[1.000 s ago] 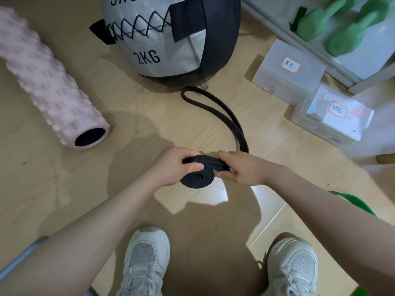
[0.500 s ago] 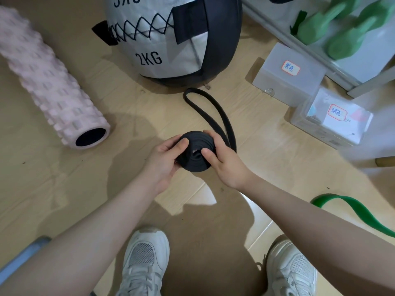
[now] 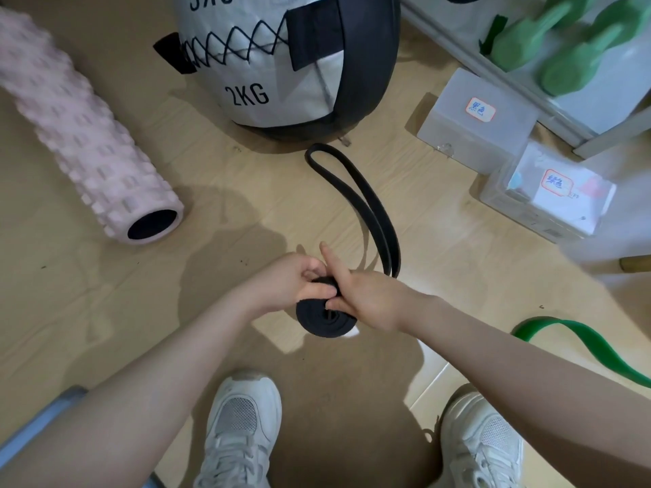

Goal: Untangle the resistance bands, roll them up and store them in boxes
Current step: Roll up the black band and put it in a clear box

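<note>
A black resistance band (image 3: 355,195) is partly wound into a flat coil (image 3: 318,322) held above the wooden floor. Its loose looped end trails away toward the weighted ball. My left hand (image 3: 292,280) grips the top of the coil with curled fingers. My right hand (image 3: 366,294) pinches the coil from the right, its index finger sticking straight out. A green resistance band (image 3: 577,343) lies on the floor at the right. Two translucent plastic boxes with labelled lids, one (image 3: 475,121) behind the other (image 3: 549,195), stand closed at the upper right.
A grey and black 2KG weighted ball (image 3: 281,61) sits ahead, a pink foam roller (image 3: 81,135) lies at the left. Green dumbbells (image 3: 563,40) rest on a low shelf at the top right. My white shoes (image 3: 243,427) are below the hands.
The coil has turned in my hands and dropped lower in view. More of the loose band has been wound on, and my right index finger now points outward.
</note>
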